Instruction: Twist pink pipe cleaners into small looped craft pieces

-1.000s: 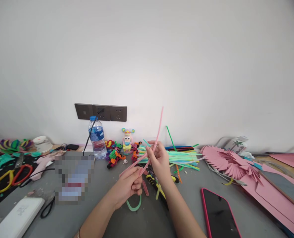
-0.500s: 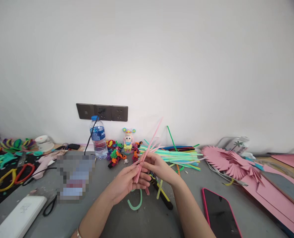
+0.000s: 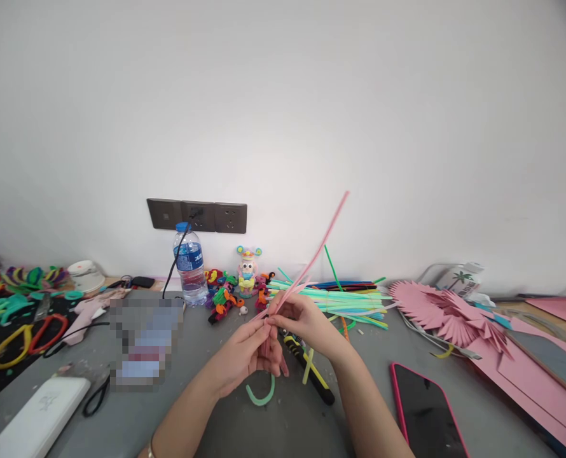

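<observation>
Pink pipe cleaners (image 3: 322,247) are pinched between my two hands at the centre of the head view; one long strand rises up and right against the wall. My left hand (image 3: 246,356) is closed on the lower part, with short pink ends hanging among its fingers. From the right, my right hand (image 3: 302,323) pinches the same pipe cleaners with thumb and forefinger. Below the hands a curved mint-green pipe cleaner (image 3: 262,399) lies on the table. Yellow-and-black-handled pliers (image 3: 315,375) lie partly hidden behind my right hand.
A bundle of coloured pipe cleaners (image 3: 345,300) lies behind my hands. Left stand a water bottle (image 3: 191,270) and a small figurine (image 3: 247,273); scissors (image 3: 30,340) and a white power bank (image 3: 39,413) lie further left. On the right are a phone (image 3: 428,413) and folded pink paper (image 3: 449,318).
The long pink strand now reaches higher and further right. The fingers of my left hand have curled in slightly around the lower ends. Both hands stay in nearly the same place.
</observation>
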`<act>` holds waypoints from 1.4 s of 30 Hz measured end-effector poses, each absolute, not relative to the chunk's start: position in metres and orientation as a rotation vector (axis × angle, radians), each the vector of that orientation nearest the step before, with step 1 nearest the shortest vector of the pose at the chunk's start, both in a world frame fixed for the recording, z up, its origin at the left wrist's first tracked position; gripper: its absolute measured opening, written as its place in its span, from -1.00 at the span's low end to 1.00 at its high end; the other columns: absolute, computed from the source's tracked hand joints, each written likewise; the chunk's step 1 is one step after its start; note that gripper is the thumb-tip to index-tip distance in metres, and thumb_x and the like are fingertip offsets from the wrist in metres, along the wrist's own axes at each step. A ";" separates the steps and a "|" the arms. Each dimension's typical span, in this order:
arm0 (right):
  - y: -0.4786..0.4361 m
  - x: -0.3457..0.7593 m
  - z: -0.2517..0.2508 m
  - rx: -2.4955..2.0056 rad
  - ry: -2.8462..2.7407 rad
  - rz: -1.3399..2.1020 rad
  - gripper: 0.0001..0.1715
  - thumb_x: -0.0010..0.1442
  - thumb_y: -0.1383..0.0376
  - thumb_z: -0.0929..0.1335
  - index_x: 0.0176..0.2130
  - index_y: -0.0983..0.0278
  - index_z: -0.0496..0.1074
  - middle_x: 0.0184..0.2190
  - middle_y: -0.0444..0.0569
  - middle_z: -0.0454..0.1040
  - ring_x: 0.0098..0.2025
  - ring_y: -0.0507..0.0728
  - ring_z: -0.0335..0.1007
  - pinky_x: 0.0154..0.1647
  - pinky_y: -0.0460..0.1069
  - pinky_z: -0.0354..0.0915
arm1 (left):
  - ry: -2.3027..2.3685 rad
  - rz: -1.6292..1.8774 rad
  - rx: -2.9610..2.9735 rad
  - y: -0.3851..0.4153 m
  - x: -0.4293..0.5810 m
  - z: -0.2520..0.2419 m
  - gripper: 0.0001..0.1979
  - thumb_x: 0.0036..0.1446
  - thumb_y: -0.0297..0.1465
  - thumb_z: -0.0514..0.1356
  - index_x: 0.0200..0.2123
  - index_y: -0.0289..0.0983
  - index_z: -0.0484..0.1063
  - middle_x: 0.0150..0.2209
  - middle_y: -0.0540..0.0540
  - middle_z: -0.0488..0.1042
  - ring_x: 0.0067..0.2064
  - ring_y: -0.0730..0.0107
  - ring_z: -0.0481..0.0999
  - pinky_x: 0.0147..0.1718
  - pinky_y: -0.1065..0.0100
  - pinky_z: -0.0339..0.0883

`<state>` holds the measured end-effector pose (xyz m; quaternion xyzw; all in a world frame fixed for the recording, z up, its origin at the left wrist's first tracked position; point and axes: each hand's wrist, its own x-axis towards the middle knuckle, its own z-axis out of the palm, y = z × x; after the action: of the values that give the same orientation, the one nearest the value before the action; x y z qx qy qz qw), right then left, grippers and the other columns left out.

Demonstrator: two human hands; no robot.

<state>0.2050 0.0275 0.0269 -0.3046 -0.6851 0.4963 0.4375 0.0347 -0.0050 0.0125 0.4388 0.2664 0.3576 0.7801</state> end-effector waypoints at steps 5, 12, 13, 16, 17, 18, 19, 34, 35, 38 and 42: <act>0.028 0.208 0.028 -0.781 -1.648 1.226 -0.80 0.10 0.18 0.44 -0.35 0.28 0.48 -0.38 -0.07 0.44 -0.35 0.10 0.44 -0.27 0.01 0.40 | 0.571 0.831 0.951 -0.005 0.036 0.015 -0.67 0.18 -0.13 0.16 -0.41 -0.27 0.27 -0.60 0.18 0.01 -0.60 0.61 -0.03 -0.47 0.42 0.30; 0.029 0.205 0.025 -0.870 -1.767 1.071 -0.80 0.13 0.18 0.42 -0.39 0.28 0.46 -0.43 -0.09 0.44 -0.39 0.08 0.42 -0.34 -0.03 0.38 | 0.615 0.839 0.971 -0.003 0.035 0.014 -0.65 0.17 -0.08 0.15 -0.42 -0.24 0.22 -0.61 0.20 -0.09 -0.60 0.59 -0.17 -0.61 0.50 0.02; 0.028 0.204 0.025 -0.880 -1.780 1.052 -0.80 0.14 0.18 0.41 -0.39 0.28 0.46 -0.43 -0.08 0.44 -0.40 0.08 0.41 -0.35 -0.03 0.37 | 0.621 0.842 0.978 -0.003 0.035 0.014 -0.64 0.18 -0.08 0.14 -0.42 -0.24 0.22 -0.61 0.20 -0.09 -0.60 0.59 -0.17 -0.61 0.49 0.01; 0.028 0.201 0.026 -0.896 -1.804 0.995 -0.79 0.16 0.17 0.39 -0.38 0.27 0.45 -0.44 -0.07 0.45 -0.40 0.09 0.42 -0.37 -0.03 0.37 | 0.631 0.851 0.991 -0.002 0.035 0.014 -0.63 0.16 -0.06 0.14 -0.42 -0.24 0.22 -0.62 0.21 -0.09 -0.61 0.60 -0.17 -0.61 0.49 0.01; 0.028 0.201 0.026 -0.891 -1.811 0.965 -0.79 0.16 0.18 0.39 -0.39 0.27 0.44 -0.44 -0.07 0.46 -0.39 0.10 0.42 -0.36 -0.02 0.37 | 0.631 0.856 0.992 -0.002 0.035 0.015 -0.63 0.15 -0.05 0.15 -0.42 -0.24 0.22 -0.62 0.21 -0.09 -0.61 0.60 -0.17 -0.61 0.49 0.00; 0.028 0.200 0.025 -0.880 -1.815 0.933 -0.79 0.16 0.18 0.39 -0.40 0.27 0.44 -0.44 -0.06 0.47 -0.37 0.10 0.43 -0.34 -0.01 0.37 | 0.633 0.867 0.993 -0.003 0.035 0.015 -0.62 0.14 -0.05 0.16 -0.42 -0.24 0.22 -0.62 0.22 -0.09 -0.62 0.61 -0.17 -0.61 0.49 0.00; 0.029 0.200 0.024 -0.863 -1.814 0.909 -0.78 0.16 0.18 0.40 -0.42 0.27 0.43 -0.43 -0.04 0.48 -0.36 0.11 0.43 -0.33 -0.01 0.37 | 0.637 0.877 0.996 -0.003 0.035 0.015 -0.61 0.13 -0.04 0.17 -0.43 -0.24 0.22 -0.63 0.22 -0.09 -0.62 0.61 -0.17 -0.62 0.49 0.00; 0.029 0.191 0.023 -0.759 -1.955 0.698 -0.73 0.16 0.31 0.35 -0.54 0.25 0.28 -0.44 -0.06 0.43 -0.40 0.08 0.33 -0.38 -0.04 0.27 | 0.773 0.958 1.212 0.006 0.037 -0.004 -0.56 0.12 0.02 0.12 -0.48 -0.25 0.25 -0.71 0.17 0.12 -0.69 0.58 0.06 -0.65 0.47 0.09; 0.030 0.191 0.023 -0.756 -1.949 0.690 -0.74 0.16 0.30 0.35 -0.54 0.25 0.29 -0.44 -0.06 0.43 -0.41 0.08 0.33 -0.39 -0.03 0.26 | 0.778 0.954 1.212 0.006 0.036 -0.003 -0.57 0.12 0.01 0.11 -0.48 -0.26 0.27 -0.71 0.12 0.22 -0.68 0.55 0.15 -0.65 0.46 0.11; 0.031 0.194 0.023 -0.767 -1.902 0.726 -0.78 0.19 0.27 0.36 -0.48 0.25 0.38 -0.43 -0.04 0.47 -0.36 0.11 0.38 -0.32 -0.01 0.29 | 0.795 0.948 1.167 0.008 0.033 0.002 -0.58 0.12 -0.01 0.13 -0.41 -0.29 0.36 -0.57 -0.06 0.47 -0.54 0.39 0.43 -0.50 0.39 0.31; 0.034 0.206 0.025 -0.746 -1.857 0.757 -0.85 0.17 0.25 0.40 -0.42 0.25 0.48 -0.39 -0.01 0.50 -0.30 0.15 0.42 -0.23 0.05 0.31 | 0.875 0.948 1.162 0.011 0.028 0.007 -0.58 0.06 -0.02 0.20 -0.32 -0.30 0.49 -0.39 -0.15 0.56 -0.34 0.23 0.55 -0.28 0.27 0.40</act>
<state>0.2056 0.0344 0.0254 -0.3058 -0.7613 0.3105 0.4802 0.0279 0.0110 0.0067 0.5106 0.3847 0.4168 0.6462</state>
